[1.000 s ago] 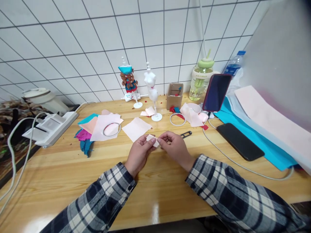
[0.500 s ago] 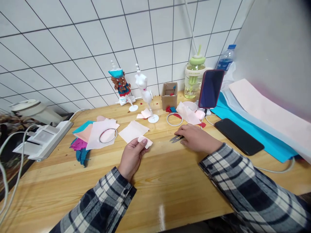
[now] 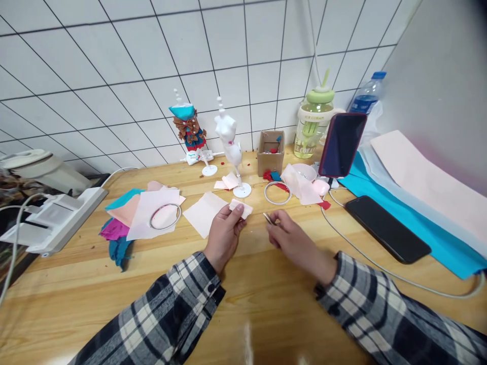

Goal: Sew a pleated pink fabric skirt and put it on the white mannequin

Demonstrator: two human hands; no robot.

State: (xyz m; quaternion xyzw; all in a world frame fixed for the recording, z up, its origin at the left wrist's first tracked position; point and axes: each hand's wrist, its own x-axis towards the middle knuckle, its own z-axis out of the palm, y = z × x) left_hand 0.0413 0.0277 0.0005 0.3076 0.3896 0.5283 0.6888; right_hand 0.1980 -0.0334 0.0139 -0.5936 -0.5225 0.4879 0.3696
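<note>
Between thumb and fingers, my left hand [image 3: 225,232] pinches a small folded piece of pale pink cloth or paper [image 3: 241,208]. To the right of it, my right hand [image 3: 291,237] is closed around small thread snips [image 3: 268,218]; only their blade end shows, pointing toward the pink piece but apart from it. A flat pale pink sheet [image 3: 203,213] lies just left of the left hand. Beyond the hands stands a bare white mini mannequin [image 3: 230,139] on a round base, with pink scraps [image 3: 227,181] beside it.
A dressed mannequin [image 3: 189,132], a small cardboard box [image 3: 271,157] and a green-lidded bottle [image 3: 314,121] stand along the tiled wall. Metal hoops [image 3: 278,193] and coloured scraps [image 3: 116,229] lie about. Rightward are a propped phone [image 3: 342,144], a flat phone [image 3: 388,228] and a cable [image 3: 365,258].
My right hand has lifted the snips off the table and brought them nearer my left hand. My left hand, still holding the folded pink piece, has shifted slightly right and up.
</note>
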